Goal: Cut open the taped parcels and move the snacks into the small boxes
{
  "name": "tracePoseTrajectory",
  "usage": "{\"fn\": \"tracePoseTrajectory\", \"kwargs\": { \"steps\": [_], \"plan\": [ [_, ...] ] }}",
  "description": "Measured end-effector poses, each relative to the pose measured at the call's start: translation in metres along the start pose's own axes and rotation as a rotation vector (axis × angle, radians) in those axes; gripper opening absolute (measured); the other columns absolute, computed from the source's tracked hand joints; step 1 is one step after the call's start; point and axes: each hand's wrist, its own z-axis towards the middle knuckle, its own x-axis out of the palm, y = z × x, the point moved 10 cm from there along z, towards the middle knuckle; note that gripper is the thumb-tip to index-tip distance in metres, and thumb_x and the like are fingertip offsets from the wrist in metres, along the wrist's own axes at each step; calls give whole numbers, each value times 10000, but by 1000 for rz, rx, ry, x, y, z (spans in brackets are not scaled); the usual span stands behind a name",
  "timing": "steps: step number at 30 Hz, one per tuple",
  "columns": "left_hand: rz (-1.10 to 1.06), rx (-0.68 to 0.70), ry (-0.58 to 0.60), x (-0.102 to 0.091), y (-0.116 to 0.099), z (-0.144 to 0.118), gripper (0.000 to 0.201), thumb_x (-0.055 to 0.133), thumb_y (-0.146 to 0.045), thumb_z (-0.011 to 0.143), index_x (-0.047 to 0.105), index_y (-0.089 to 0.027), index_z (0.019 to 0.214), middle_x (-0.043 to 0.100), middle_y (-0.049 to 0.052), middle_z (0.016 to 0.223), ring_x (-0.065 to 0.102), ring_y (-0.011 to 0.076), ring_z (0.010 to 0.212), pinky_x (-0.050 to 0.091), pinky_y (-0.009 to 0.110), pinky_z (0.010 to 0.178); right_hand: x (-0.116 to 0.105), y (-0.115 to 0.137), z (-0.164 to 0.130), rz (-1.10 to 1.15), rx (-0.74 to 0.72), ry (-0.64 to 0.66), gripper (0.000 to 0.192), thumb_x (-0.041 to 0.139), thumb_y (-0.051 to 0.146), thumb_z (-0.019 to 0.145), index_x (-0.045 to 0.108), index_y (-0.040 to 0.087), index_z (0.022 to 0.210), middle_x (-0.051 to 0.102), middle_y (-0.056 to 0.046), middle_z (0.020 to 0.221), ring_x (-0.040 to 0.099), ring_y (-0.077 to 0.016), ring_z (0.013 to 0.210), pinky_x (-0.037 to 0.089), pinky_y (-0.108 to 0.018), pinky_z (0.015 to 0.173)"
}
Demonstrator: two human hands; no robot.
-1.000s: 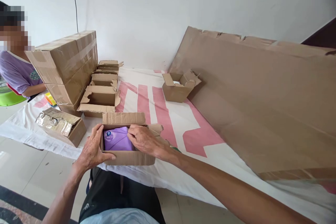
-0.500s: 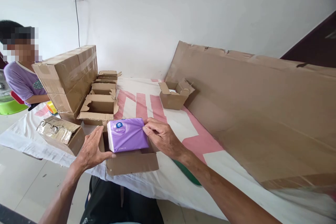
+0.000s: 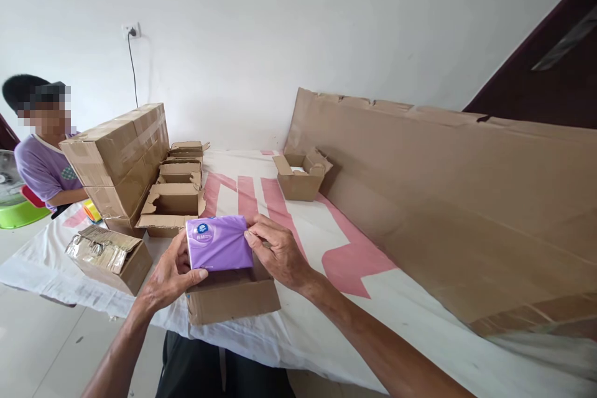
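A purple pack of tissues (image 3: 221, 247) stands tilted over an open cardboard box (image 3: 236, 303) at the table's front edge, its lower part at the box opening. My left hand (image 3: 170, 273) grips the pack's left end, thumb on the lower left corner and fingers behind. At the other end, my right hand (image 3: 278, 254) pinches the upper right edge between thumb and fingers. The box's front wall faces me; much of its inside is hidden by the pack and hands.
Taped cartons (image 3: 116, 161) are stacked at left, beside a row of open boxes (image 3: 175, 202). A worn box (image 3: 109, 258) lies near the left edge. Another open box (image 3: 301, 183) stands further back, by a large cardboard sheet (image 3: 420, 199). A person (image 3: 44, 161) sits far left.
My left hand has shifted from the box's side onto the pack's left end. The pack sits slightly further left relative to the box. The camera view has tilted up a little.
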Motion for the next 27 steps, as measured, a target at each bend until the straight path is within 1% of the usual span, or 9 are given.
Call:
{"fn": "tracePoseTrajectory", "kwargs": {
  "steps": [3, 7, 13, 15, 17, 19, 21, 24, 27],
  "plan": [
    [-23, 14, -24, -3, 1, 3, 977, 862, -465, 860, 346, -286, 1669, 509, 165, 1643, 505, 419, 1490, 490, 520, 1164, -2, 0, -1, 5, -1, -16, 309, 524, 230, 1049, 588, 234, 747, 597, -19, 786, 579, -170, 713, 507, -305, 703],
    [-64, 27, -47, -4, -1, 8, 960, 885, -493, 821, 420, -270, 1630, 551, 174, 1608, 514, 425, 1486, 452, 555, 1209, -2, -3, -2, 12, 30, -16, 346, 508, 284, 1061, 555, 242, 721, 606, -36, 807, 589, -182, 737, 520, -317, 715],
    [-114, 57, -110, -9, -1, 16, 944, 903, -465, 793, 460, -253, 1600, 649, 172, 1504, 594, 417, 1412, 504, 557, 1162, -1, -9, -2, 49, 95, -10, 322, 500, 350, 1061, 561, 247, 763, 643, -62, 871, 624, -200, 801, 550, -350, 776],
    [-126, 72, -129, -11, 0, 19, 943, 917, -463, 772, 483, -246, 1580, 659, 167, 1491, 608, 417, 1395, 513, 550, 1154, 2, -17, -4, 108, 166, -4, 256, 518, 382, 1054, 604, 241, 859, 676, -72, 956, 658, -209, 882, 566, -360, 838],
    [-141, 79, -145, -13, 0, 21, 934, 927, -452, 759, 497, -240, 1561, 658, 163, 1493, 614, 412, 1387, 509, 542, 1159, 9, -30, -8, 213, 280, 31, 212, 544, 425, 1043, 639, 236, 1054, 707, -91, 1089, 688, -226, 991, 581, -385, 908],
    [-156, 80, -160, -14, -1, 23, 931, 931, -439, 756, 496, -237, 1554, 654, 161, 1498, 616, 405, 1384, 503, 539, 1167, 20, -41, -14, 330, 387, 86, 347, 581, 475, 1023, 603, 238, 1276, 702, -118, 1246, 697, -249, 1101, 585, -421, 972],
    [-154, 89, -168, -16, -4, 26, 919, 929, -430, 759, 496, -237, 1546, 649, 159, 1502, 616, 400, 1383, 502, 537, 1165, 32, -46, -20, 425, 446, 139, 521, 624, 511, 996, 529, 250, 1436, 666, -139, 1363, 684, -270, 1187, 574, -454, 1026],
    [-122, 130, -177, -19, -15, 32, 879, 926, -413, 764, 501, -232, 1512, 664, 159, 1473, 626, 389, 1366, 526, 524, 1133, 40, -47, -19, 513, 468, 162, 668, 654, 511, 982, 440, 274, 1568, 623, -145, 1456, 646, -291, 1281, 537, -490, 1104],
    [-68, 199, -227, -30, -30, 45, 820, 933, -405, 760, 510, -225, 1439, 707, 150, 1382, 670, 366, 1296, 559, 505, 1076, 40, -47, -3, 579, 430, 113, 711, 644, 501, 987, 398, 291, 1620, 601, -134, 1509, 608, -301, 1340, 514, -495, 1141]
  ]
}}
